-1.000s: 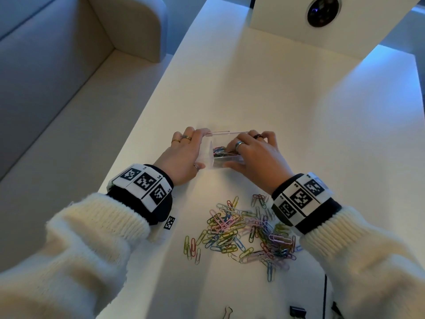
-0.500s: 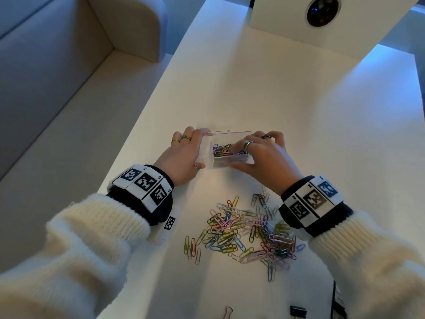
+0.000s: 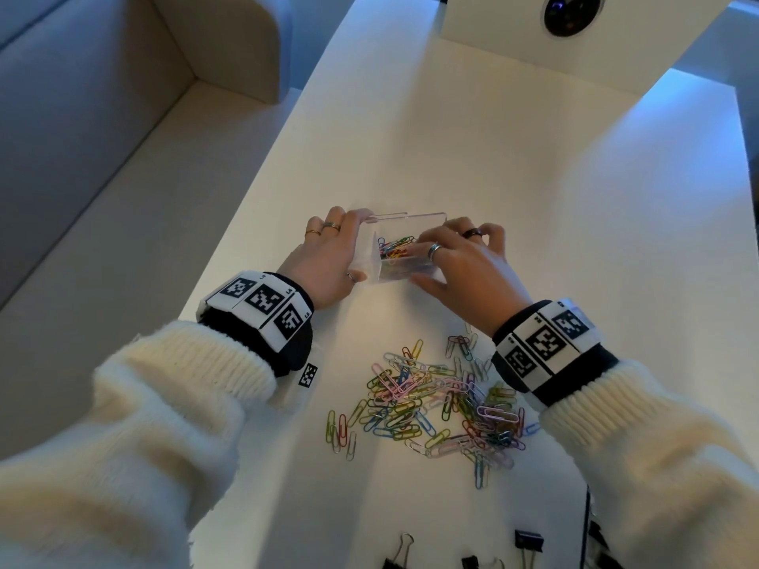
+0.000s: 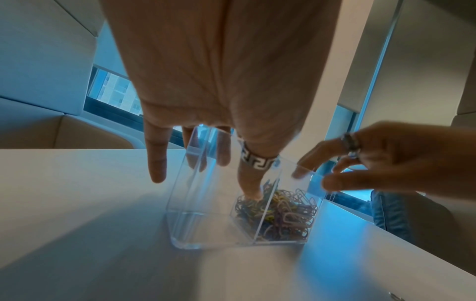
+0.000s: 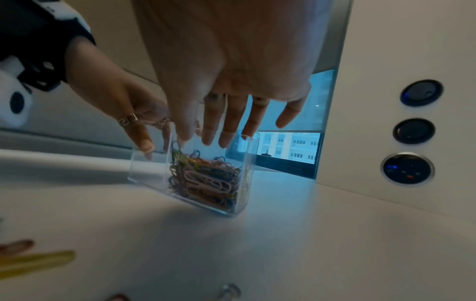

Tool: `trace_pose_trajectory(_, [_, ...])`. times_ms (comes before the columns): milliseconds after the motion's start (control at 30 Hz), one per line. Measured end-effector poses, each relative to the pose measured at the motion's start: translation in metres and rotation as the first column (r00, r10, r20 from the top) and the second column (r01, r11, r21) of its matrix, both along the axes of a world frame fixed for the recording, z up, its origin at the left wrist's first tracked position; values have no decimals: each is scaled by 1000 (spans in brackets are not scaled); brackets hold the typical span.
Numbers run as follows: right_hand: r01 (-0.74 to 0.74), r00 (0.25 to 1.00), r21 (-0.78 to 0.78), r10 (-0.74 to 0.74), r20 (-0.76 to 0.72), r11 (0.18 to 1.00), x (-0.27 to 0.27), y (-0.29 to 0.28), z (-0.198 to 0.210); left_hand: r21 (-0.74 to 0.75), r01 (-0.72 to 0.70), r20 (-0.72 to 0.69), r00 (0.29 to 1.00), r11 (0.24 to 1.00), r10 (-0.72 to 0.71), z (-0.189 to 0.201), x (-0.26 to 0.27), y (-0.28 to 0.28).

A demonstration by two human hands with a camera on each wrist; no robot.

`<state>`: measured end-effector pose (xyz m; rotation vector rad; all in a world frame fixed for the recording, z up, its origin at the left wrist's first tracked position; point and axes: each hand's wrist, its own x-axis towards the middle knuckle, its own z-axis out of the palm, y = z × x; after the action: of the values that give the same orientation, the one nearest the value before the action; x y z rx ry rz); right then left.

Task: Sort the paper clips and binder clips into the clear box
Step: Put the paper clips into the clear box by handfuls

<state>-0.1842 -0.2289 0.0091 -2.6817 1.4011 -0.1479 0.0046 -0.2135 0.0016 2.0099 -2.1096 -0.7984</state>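
The clear box (image 3: 404, 217) stands on the white table with a divider across it. Its right compartment holds coloured paper clips (image 3: 396, 246); the left one looks bare in the left wrist view, where the clear box (image 4: 206, 224) is close up. My left hand (image 3: 345, 248) grips the box's left end, thumb on the near wall and fingers behind. My right hand (image 3: 435, 264) hovers over the right compartment with loose fingers and holds nothing. A pile of loose paper clips (image 3: 443, 400) lies nearer me. Black binder clips (image 3: 527, 542) lie at the near edge.
The table's left edge (image 3: 246, 223) runs close to my left wrist, with a grey sofa (image 3: 102, 137) beyond it. At the far end stands a white panel (image 3: 513, 30) with round dark sockets (image 5: 407, 169). A black cable (image 3: 589, 523) lies at the near right.
My right hand has shifted slightly to the right over the box. The left hand and the box have stayed where they were.
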Motion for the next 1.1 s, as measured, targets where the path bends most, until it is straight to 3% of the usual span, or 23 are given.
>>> trace_pose_trajectory(133, [66, 969, 20, -68, 238, 998, -6, 9, 7, -26, 2, 73, 997, 1000, 0, 5, 1, 2])
trace_pose_trajectory(200, [39, 939, 152, -88, 332, 988, -15, 20, 9, -208, -47, 34, 998, 977, 55, 11, 6, 13])
trace_pose_trajectory(267, [-24, 916, 307, -101, 387, 952, -24, 34, 6, -456, -86, -62, 996, 886, 64, 18, 11, 34])
trace_pose_trajectory(300, [-52, 920, 367, -98, 379, 929, -26, 43, 2, -538, -92, -88, 995, 838, 53, 21, 11, 46])
trace_pose_trajectory(333, [-77, 934, 396, -73, 350, 915, -28, 51, -3, -541, -85, -93, 995, 837, 41, 23, 12, 58])
trace_pose_trajectory(367, [-102, 953, 401, -25, 300, 910, -28, 58, -8, -475, -58, -88, 996, 878, 18, 24, 13, 69])
trace_pose_trajectory(433, [-142, 985, 428, 84, 151, 893, -25, 72, -15, -124, 17, -37, 999, 992, -22, 24, 15, 87])
trace_pose_trajectory(467, [-156, 988, 455, 141, 68, 877, -23, 78, -17, 91, 49, 25, 998, 995, -51, 21, 15, 95])
trace_pose_trajectory(533, [-201, 965, 475, 256, -54, 857, -23, 90, -23, 392, 72, 115, 985, 917, -126, 11, 10, 112])
trace_pose_trajectory(600, [-231, 939, 460, 321, -127, 858, -27, 98, -27, 488, 88, 146, 973, 868, -181, 0, -1, 126])
trace_pose_trajectory(667, [-223, 940, 461, 315, -134, 859, -35, 101, -29, 475, 100, 148, 970, 874, -191, -12, -12, 132])
trace_pose_trajectory(767, [-154, 988, 401, 145, 53, 903, -50, 103, -28, 395, 77, 23, 995, 915, -93, -22, -32, 128])
trace_pose_trajectory(867, [157, 916, 381, -278, 288, 911, -72, 102, -24, 317, 54, -145, 989, 947, -8, -23, -49, 122])
trace_pose_trajectory(900, [262, 876, 415, -395, 278, 872, -82, 102, -24, 281, 50, -148, 989, 958, -9, -22, -52, 121])
trace_pose_trajectory(967, [410, 850, 452, -512, 124, 792, -103, 104, -24, 205, 3, -129, 991, 979, 24, -21, -50, 119])
trace_pose_trajectory(1033, [479, 855, 481, -514, -66, 734, -117, 109, -26, 160, -71, -100, 991, 985, 88, -21, -47, 117])
trace_pose_trajectory(1100, [497, 833, 537, -549, -74, 682, -116, 115, -28, 170, -95, -54, 993, 981, 106, -23, -51, 118])
